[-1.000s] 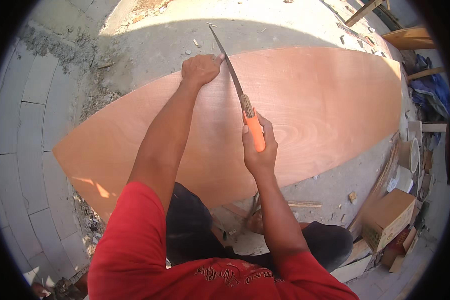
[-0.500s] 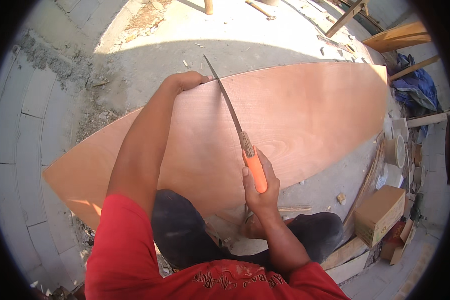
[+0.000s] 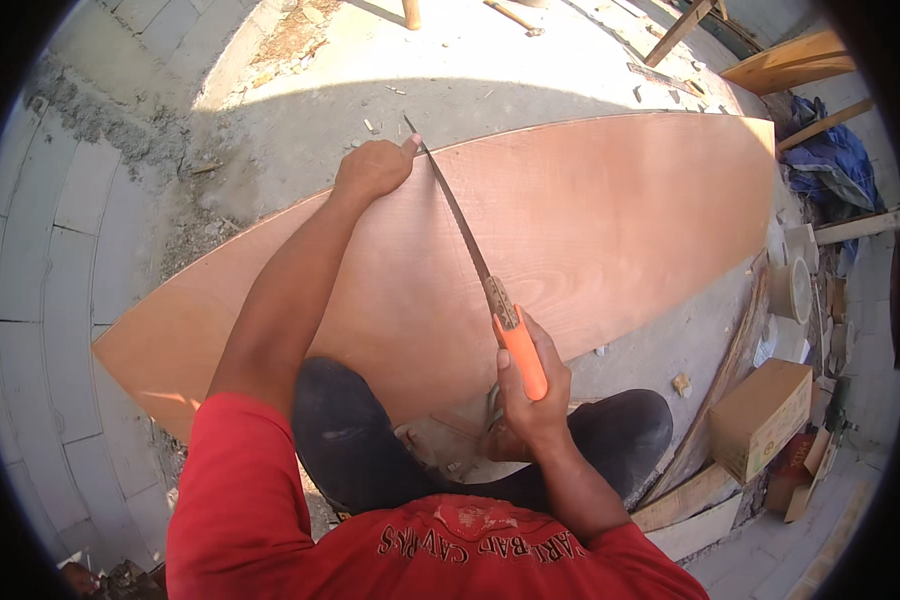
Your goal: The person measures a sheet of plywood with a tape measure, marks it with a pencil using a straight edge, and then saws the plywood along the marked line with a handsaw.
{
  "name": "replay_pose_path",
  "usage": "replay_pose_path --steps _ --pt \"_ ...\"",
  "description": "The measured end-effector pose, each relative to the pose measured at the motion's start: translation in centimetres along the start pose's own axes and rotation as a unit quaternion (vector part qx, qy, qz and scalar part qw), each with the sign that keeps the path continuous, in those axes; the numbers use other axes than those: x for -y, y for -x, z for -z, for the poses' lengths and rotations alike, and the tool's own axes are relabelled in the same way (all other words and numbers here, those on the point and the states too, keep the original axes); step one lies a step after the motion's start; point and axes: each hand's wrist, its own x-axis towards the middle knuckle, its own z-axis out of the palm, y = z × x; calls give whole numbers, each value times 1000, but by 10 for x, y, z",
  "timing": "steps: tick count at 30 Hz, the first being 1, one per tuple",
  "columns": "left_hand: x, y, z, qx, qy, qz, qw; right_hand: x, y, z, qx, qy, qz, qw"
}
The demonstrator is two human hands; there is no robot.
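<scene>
My right hand (image 3: pixel 537 385) is wrapped around the orange handle of a handsaw (image 3: pixel 456 215). Its thin dark blade points away from me, its tip reaching past the far edge of a large reddish-brown plywood sheet (image 3: pixel 610 220). At that far edge my left hand (image 3: pixel 375 170) is curled over the sheet, some fingers hidden, with the thumb raised close beside the blade near its tip. Whether the thumb touches the blade I cannot tell. The sheet lies across in front of my bent knees, its far edge curved and its left end pointed.
At right stand a cardboard box (image 3: pixel 760 420), a pale bucket (image 3: pixel 792 290) and a blue tarp (image 3: pixel 835 165). Wooden boards (image 3: pixel 690 520) lie near the box. Ahead on the sunlit concrete is a hammer (image 3: pixel 515 18). A block wall (image 3: pixel 45 290) rises at left.
The saw and my right hand have drawn back toward me and slightly right. My left hand has shifted up and its thumb now stands beside the blade.
</scene>
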Motion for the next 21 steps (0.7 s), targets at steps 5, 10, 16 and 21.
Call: replay_pose_path --steps 5,10,16,21 --pt "-19 -12 -37 -65 7 47 997 -24 -92 -33 -3 22 -46 999" --pt "10 -32 -22 -115 3 52 992 -53 -106 -72 -20 7 47 999" --pt "24 -98 -72 -113 19 68 991 -197 -114 -119 -34 -40 45 998" --pt "68 -168 -139 -99 31 39 994 -272 -132 -156 -41 -8 44 998"
